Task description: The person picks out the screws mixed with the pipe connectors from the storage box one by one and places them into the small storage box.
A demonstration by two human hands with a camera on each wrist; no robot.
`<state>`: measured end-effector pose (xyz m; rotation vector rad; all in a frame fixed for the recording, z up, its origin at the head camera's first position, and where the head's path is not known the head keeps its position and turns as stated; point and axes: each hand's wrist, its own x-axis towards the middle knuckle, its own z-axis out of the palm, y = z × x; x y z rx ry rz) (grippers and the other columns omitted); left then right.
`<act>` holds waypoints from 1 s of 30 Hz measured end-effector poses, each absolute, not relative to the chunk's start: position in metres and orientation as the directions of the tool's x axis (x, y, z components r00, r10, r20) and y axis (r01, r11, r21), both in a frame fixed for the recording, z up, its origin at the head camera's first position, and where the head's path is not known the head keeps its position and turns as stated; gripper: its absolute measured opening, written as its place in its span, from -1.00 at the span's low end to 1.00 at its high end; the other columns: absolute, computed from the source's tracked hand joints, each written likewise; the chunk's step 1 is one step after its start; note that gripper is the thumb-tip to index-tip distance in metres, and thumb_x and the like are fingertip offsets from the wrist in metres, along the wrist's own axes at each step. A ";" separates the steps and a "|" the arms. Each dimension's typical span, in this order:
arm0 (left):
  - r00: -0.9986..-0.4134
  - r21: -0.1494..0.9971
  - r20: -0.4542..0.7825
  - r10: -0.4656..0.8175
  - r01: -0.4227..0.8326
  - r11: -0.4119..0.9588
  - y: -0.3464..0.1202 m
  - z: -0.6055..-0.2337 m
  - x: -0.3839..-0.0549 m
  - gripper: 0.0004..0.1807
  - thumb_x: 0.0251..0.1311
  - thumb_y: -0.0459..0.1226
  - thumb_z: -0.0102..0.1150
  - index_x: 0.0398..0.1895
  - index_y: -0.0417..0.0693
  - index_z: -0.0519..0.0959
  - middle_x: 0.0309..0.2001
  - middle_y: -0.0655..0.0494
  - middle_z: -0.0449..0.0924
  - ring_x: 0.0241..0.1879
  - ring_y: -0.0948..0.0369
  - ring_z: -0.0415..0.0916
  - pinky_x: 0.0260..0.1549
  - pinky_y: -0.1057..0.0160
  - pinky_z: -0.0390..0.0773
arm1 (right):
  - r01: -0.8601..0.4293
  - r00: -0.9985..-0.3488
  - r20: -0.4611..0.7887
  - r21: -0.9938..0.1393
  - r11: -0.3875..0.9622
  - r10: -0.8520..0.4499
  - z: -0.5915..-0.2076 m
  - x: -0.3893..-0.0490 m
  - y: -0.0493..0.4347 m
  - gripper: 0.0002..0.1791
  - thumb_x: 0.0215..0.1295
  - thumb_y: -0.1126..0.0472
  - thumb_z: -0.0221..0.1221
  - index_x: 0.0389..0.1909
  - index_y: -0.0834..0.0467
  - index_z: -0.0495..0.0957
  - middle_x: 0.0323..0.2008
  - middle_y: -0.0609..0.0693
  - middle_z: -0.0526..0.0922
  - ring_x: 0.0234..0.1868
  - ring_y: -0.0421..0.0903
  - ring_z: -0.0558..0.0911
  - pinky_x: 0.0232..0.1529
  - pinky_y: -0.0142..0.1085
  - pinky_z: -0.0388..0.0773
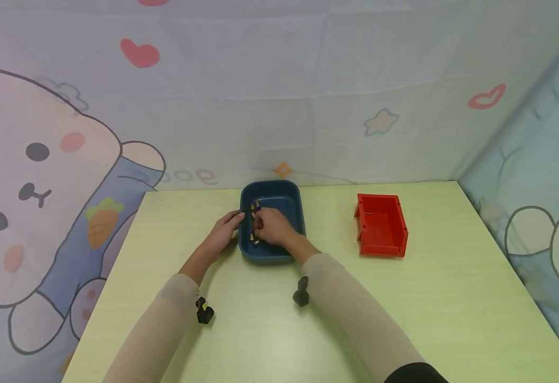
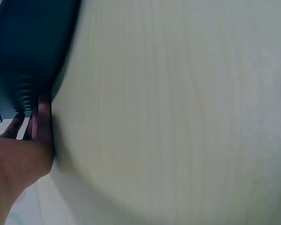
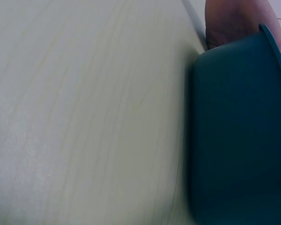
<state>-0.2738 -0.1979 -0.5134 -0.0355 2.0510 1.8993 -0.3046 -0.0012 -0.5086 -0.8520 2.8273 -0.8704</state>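
A dark blue plastic bin [image 1: 292,210] stands near the table's back edge. Along its left inner side lie several small brass-coloured pieces [image 1: 253,238], some with dark blue parts. My left hand [image 1: 220,232] is at the bin's left side, its fingers touching the outer wall, as the left wrist view also shows. My right hand [image 1: 274,227] reaches over the near right rim into the bin, fingers bent down among the pieces and partly covering them. I cannot tell whether a piece is pinched there. The right wrist view shows the bin's outer wall [image 3: 239,136] below that hand.
A red open-topped plastic box [image 1: 382,226] stands on the table to the right of the bin. The pale wood-grain table [image 1: 260,324] ends at the back against a printed cloth [image 1: 241,106]. Another cloth [image 1: 542,175] hangs along the right side.
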 end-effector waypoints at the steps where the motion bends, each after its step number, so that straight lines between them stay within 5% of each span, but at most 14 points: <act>1: -0.941 0.963 -0.265 0.211 -0.248 0.103 -0.198 -0.514 -0.273 -0.26 0.67 0.08 -0.08 0.67 -0.16 0.14 0.61 -0.15 0.19 0.61 -0.08 0.10 0.53 -0.16 0.22 | -0.490 -0.845 0.099 -0.539 0.685 -0.526 -0.509 -0.304 -0.001 -0.91 0.29 0.26 0.40 -0.33 0.13 0.66 -0.31 -0.04 0.61 -0.25 -0.07 0.58 -0.12 -0.12 0.60; 30: -0.946 0.965 -0.251 0.207 -0.228 0.129 -0.199 -0.515 -0.273 -0.30 0.68 0.05 -0.11 0.66 -0.17 0.17 0.59 -0.16 0.23 0.59 -0.09 0.15 0.52 -0.18 0.25 | -0.463 -0.853 0.148 -0.656 0.596 -0.500 -0.506 -0.303 0.000 -0.89 0.32 0.32 0.42 -0.31 0.15 0.65 -0.27 -0.02 0.63 -0.23 -0.09 0.60 -0.12 -0.25 0.61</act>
